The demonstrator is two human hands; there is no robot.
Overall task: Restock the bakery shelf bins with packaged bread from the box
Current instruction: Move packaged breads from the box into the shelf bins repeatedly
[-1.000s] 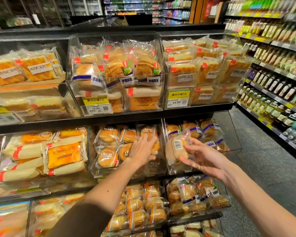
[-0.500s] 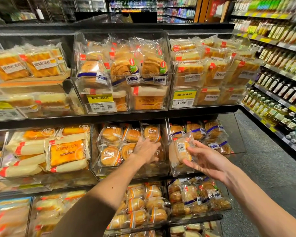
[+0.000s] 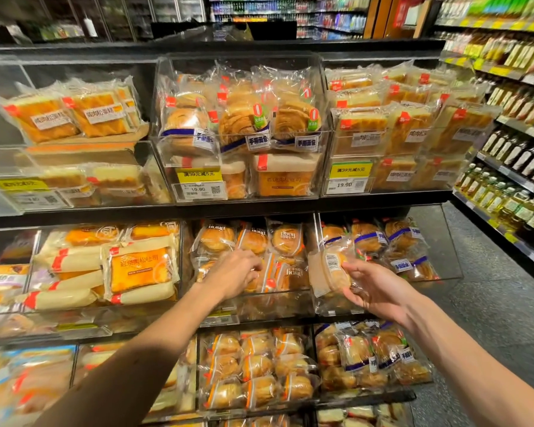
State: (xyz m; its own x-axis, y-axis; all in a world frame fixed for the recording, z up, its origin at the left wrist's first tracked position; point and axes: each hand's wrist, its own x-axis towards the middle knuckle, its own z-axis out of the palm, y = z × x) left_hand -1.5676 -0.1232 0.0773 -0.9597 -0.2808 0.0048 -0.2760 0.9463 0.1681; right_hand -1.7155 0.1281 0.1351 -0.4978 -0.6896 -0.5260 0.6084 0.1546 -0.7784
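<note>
My right hand (image 3: 375,288) grips a clear pack of bread (image 3: 332,269) with a barcode label, held upright in front of the right bin (image 3: 438,241) of the middle shelf. My left hand (image 3: 235,272) reaches into the middle bin (image 3: 269,306) beside it. Its fingers curl down over a round bun pack (image 3: 259,272) there, and the fingertips are hidden. Several more bun packs (image 3: 285,240) stand in rows behind that hand. The box is out of view.
Clear bins of packaged bread fill the top shelf (image 3: 244,208) and the bottom shelf (image 3: 290,399). Long loaf packs (image 3: 139,269) lie in the bin to the left. Bottle shelves (image 3: 512,177) line the right side of a grey floor aisle (image 3: 490,303).
My left hand went from lying flat on the bun packs to curling its fingers down into them. My right hand with its pack shifted slightly left, toward the bins.
</note>
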